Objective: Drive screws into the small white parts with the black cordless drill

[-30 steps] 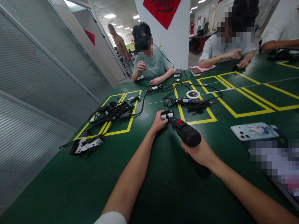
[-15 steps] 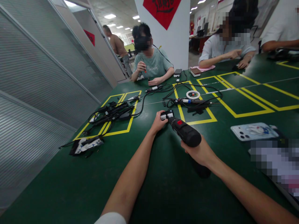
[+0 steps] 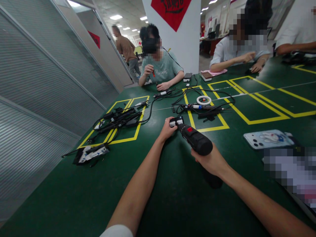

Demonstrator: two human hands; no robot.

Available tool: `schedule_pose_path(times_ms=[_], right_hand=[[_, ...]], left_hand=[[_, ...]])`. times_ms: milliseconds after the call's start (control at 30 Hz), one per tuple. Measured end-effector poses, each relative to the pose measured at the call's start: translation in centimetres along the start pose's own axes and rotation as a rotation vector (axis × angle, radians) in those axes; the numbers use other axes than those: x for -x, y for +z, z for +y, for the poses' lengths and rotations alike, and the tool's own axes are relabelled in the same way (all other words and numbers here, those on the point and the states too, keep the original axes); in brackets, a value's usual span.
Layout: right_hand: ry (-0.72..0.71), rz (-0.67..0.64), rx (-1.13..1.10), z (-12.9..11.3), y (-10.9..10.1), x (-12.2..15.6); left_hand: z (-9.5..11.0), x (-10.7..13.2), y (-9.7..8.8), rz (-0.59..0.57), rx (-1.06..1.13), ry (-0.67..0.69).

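My right hand (image 3: 209, 159) is wrapped round the grip of a black cordless drill (image 3: 196, 140) with a red switch on top. The drill points away from me, and its front end reaches a small black-and-silver block (image 3: 175, 121). My left hand (image 3: 168, 129) grips that block from its left side, fingers closed, on the green table (image 3: 172, 197). What exactly the block is, I cannot make out. The drill's tip and its point of contact are too small to see clearly, and my right palm hides most of the handle.
Black cables and adapters (image 3: 120, 120) lie tangled at left, beside a torn packet (image 3: 92, 154). Ahead are a soldering iron (image 3: 197, 107) and a white tape roll (image 3: 203, 100). A phone (image 3: 269, 139) lies right. Across the table a person (image 3: 160, 67) holds a small red tool; another person (image 3: 240, 52) sits farther right.
Both my hands, the drill and the block stay in place. In the background, a standing person has shifted slightly to the right.
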State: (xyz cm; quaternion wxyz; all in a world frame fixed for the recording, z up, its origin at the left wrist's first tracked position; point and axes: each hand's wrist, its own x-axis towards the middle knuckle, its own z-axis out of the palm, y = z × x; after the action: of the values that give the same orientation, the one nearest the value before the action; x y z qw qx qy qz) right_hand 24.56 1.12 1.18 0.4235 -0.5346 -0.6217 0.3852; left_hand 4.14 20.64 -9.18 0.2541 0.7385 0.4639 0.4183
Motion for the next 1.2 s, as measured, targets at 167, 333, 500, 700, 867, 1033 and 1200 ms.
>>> schedule_pose_path(times_ms=[167, 333, 500, 700, 867, 1033, 1200], right_hand=[[-0.006, 0.003, 0.009, 0.05, 0.03, -0.08], [0.002, 0.004, 0.000, 0.13, 0.05, -0.06], [-0.001, 0.001, -0.013, 0.13, 0.11, -0.06], [-0.005, -0.002, -0.006, 0.07, 0.04, -0.04], [-0.003, -0.005, -0.003, 0.02, -0.02, -0.06], [-0.017, 0.006, -0.010, 0.04, 0.13, -0.08], [-0.008, 0.007, -0.005, 0.07, 0.10, -0.06]], left_hand=[[0.04, -0.01, 0.06, 0.004, -0.006, -0.004], [-0.13, -0.05, 0.07, -0.001, -0.006, -0.003], [-0.24, -0.09, 0.09, -0.001, -0.005, 0.001], [-0.15, -0.09, 0.05, 0.000, -0.006, 0.005], [-0.36, -0.11, 0.07, -0.001, -0.002, 0.005], [-0.46, -0.10, 0.15, 0.000, 0.003, 0.000], [-0.24, -0.05, 0.11, -0.005, 0.003, -0.003]])
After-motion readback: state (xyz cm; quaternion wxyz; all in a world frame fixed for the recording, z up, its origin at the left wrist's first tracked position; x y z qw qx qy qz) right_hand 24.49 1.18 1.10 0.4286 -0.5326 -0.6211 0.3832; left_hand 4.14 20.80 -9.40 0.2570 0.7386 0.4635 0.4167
